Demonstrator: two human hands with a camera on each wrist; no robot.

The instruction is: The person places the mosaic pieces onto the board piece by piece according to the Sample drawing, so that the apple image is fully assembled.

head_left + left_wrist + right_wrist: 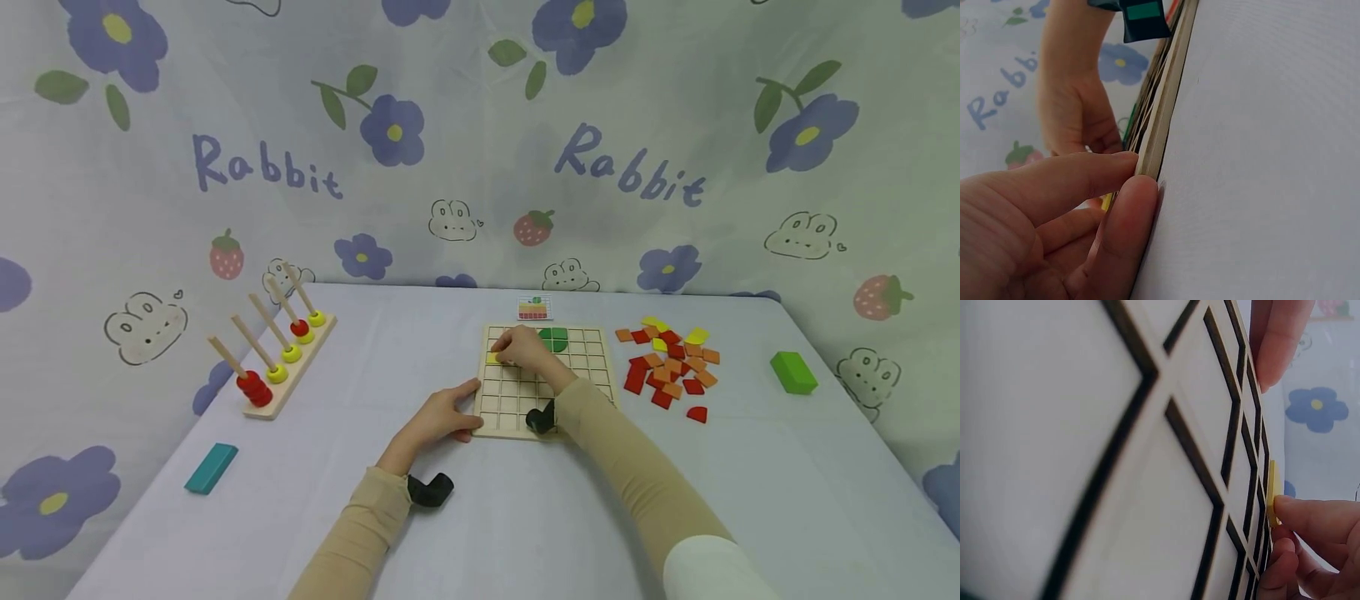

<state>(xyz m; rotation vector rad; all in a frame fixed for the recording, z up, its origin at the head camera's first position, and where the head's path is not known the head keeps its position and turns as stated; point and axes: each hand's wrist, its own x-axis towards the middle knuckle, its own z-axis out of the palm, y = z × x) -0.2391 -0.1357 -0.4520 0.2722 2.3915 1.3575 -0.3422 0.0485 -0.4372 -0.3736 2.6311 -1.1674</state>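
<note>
A square wooden grid board (510,404) lies flat on the table. My left hand (441,414) is at its left edge; in the left wrist view the thumb (1085,175) and a fingertip (1138,200) pinch that edge. Reaching over the board, my right hand (522,348) pinches a yellow piece (1274,487) at the upper left cells. Thin and tile-like, that piece is partly hidden by the fingers, and I cannot tell whether it is seated. Green curved pieces (555,339) fill cells near the board's top. Behind the board is a small pattern card (534,307).
Red, orange and yellow tiles (675,367) lie scattered right of the board, with a green block (793,372) farther right. On the left are a peg stand (281,392) with red and yellow rings and a teal block (212,468). A printed cloth (480,150) hangs behind the table.
</note>
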